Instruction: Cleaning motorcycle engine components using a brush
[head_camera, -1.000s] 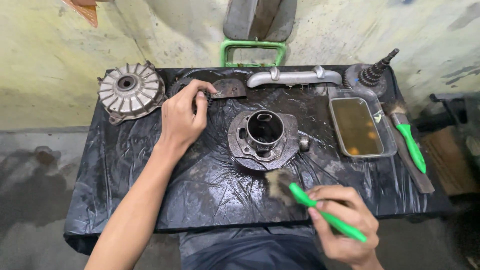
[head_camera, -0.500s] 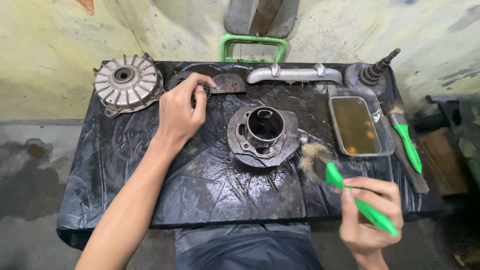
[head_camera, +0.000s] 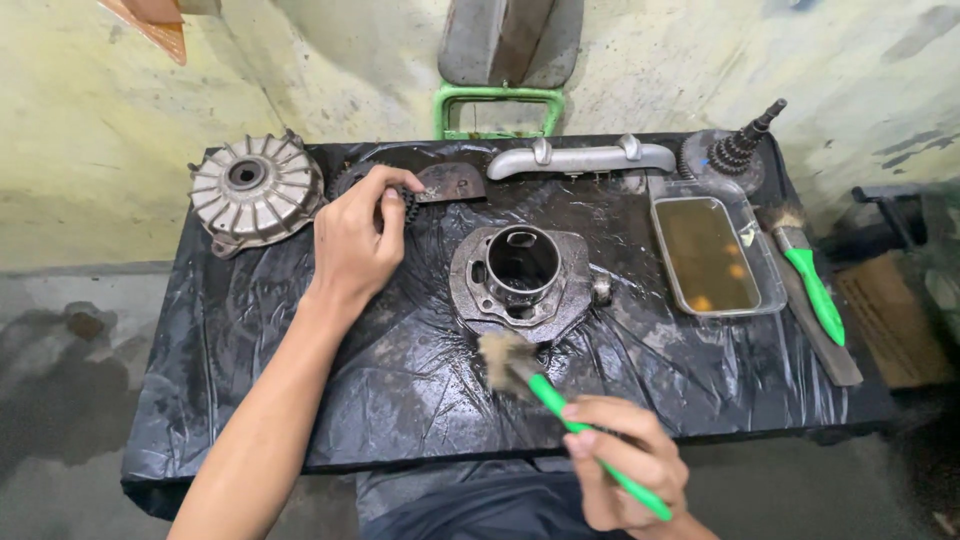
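My left hand rests on a dark toothed sprocket at the back of the black plastic-covered table, fingers curled over its edge. My right hand grips the green handle of a paintbrush; its dirty bristles point at the near edge of a grey metal engine cylinder standing in the middle of the table. Whether the bristles touch the cylinder is unclear.
A finned round metal hub lies at the back left. A silver curved pipe and a gear shaft lie along the back. A clear tray of brownish liquid and a second green-handled brush sit at the right.
My right hand swung the brush out to the right of the cylinder and has brought it back to the cylinder's near edge. My left hand stays on the sprocket.
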